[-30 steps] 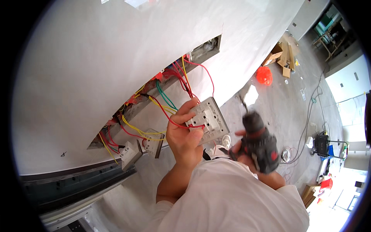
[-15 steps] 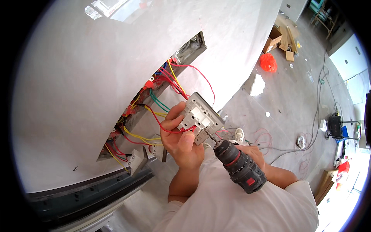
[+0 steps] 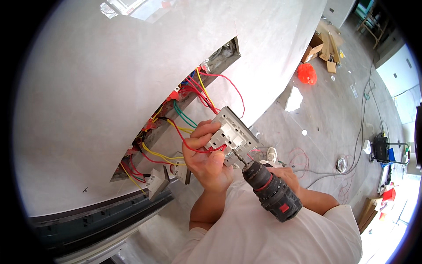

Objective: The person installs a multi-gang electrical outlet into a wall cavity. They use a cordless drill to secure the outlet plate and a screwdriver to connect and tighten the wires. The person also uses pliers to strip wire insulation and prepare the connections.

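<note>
My left hand (image 3: pixel 210 165) is closed round a grey-and-white switch plate (image 3: pixel 231 131), its back turned up, with the thumb beside a red wire (image 3: pixel 189 143) that enters it. A black cordless drill (image 3: pixel 277 196) points at the plate's lower edge. The bit's tip (image 3: pixel 235 153) is at the plate's terminals; whether it touches a screw is too small to tell. Behind the drill, my right hand (image 3: pixel 285 176) grips it, partly hidden by its body. Two more switch modules, one (image 3: pixel 157 182) at the left and another (image 3: pixel 181 170) beside it, hang on wires.
A long slot (image 3: pixel 228 50) in the pale wall holds red, yellow, green and blue wires. Below it runs a dark ledge (image 3: pixel 105 220). On the floor lie a red plastic bag (image 3: pixel 307 74), a cardboard box (image 3: pixel 313 47), grey cables (image 3: pixel 361 127) and a black case (image 3: pixel 380 147).
The plate and left hand look slightly lower and further right in view, as does the wall slot. The drill's bit remains at the plate's lower edge, with the drill shifted only slightly.
</note>
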A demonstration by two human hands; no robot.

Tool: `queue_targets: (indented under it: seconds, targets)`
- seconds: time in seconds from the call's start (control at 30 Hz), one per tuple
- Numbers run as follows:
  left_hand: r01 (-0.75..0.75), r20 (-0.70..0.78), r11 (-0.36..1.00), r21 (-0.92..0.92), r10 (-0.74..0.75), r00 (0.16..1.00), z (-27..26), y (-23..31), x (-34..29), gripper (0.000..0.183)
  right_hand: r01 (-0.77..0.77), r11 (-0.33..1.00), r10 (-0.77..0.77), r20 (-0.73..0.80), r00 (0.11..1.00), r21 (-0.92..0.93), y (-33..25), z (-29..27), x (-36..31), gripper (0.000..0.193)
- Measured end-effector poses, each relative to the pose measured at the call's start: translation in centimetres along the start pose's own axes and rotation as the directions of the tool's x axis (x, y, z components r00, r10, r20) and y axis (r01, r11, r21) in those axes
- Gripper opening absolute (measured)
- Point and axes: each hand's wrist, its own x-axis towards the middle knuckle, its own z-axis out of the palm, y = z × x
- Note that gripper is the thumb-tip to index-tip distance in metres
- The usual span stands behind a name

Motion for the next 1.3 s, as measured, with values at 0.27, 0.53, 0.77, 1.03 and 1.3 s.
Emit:
queue_targets:
  seconds: [0.27, 0.53, 0.77, 1.03, 1.3]
  targets:
    - [-0.08, 0.027, 0.996, 0.026, 0.079, 0.997, -0.9, -0.7, 0.5, 0.033, -0.002, 1.0, 0.002, 0.02, 1.0, -0.003, 0.0, 0.2, 0.4, 0.066]
    - [-0.065, 0.009, 0.997, 0.04, 0.064, 0.998, -0.6, -0.1, 1.0, 0.03, -0.03, 0.999, 0.026, 0.093, 0.995, 0.036, 0.5, 0.5, 0.2, 0.071]
    - [-0.069, 0.018, 0.986, 0.149, 0.067, 0.998, -1.2, 0.7, 0.4, 0.032, -0.068, 0.996, 0.06, 0.113, 0.992, 0.063, 1.1, 0.9, -0.6, 0.071]
    - [-0.085, 0.057, 0.974, 0.21, 0.074, 0.996, -1.1, 1.8, 0.4, 0.031, -0.021, 0.996, 0.015, 0.068, 0.998, 0.09, 1.0, 1.6, -0.3, 0.071]
    - [-0.113, 0.087, 0.951, 0.288, 0.092, 0.992, -1.3, 2.3, 0.2, 0.03, 0.04, 0.998, -0.041, 0.028, 0.999, 0.057, 1.1, 1.9, -0.1, 0.069]
